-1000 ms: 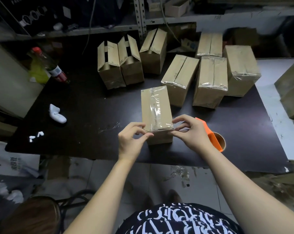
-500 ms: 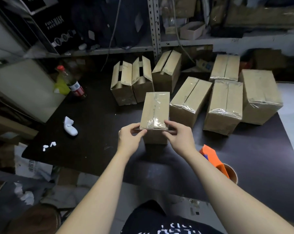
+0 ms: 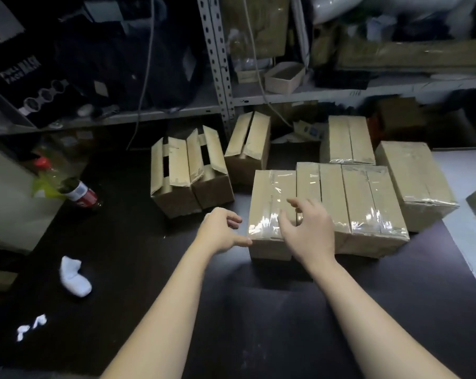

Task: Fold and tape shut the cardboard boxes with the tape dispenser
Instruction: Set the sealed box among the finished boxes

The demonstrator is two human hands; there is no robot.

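A taped cardboard box (image 3: 271,198) stands on the dark table (image 3: 138,263), set against the left side of a row of taped boxes (image 3: 368,203). My left hand (image 3: 223,232) hovers at its near left corner, thumb touching the edge, fingers loosely curled and empty. Over the box's near right end, my right hand (image 3: 306,227) has its fingers spread and holds nothing. Three untaped boxes (image 3: 189,173) with raised flaps stand behind and to the left. The tape dispenser is out of view.
A cola bottle (image 3: 79,191) lies at the table's left edge near a yellow-green bag. A white sock-like object (image 3: 74,276) and white scraps (image 3: 30,326) lie at the near left. Metal shelving (image 3: 220,86) with clutter rises behind. A white surface (image 3: 466,192) adjoins on the right.
Both hands carried the taped box away from me and set it beside the taped row, then let go. The view tilted up, so the orange tape dispenser left the frame.
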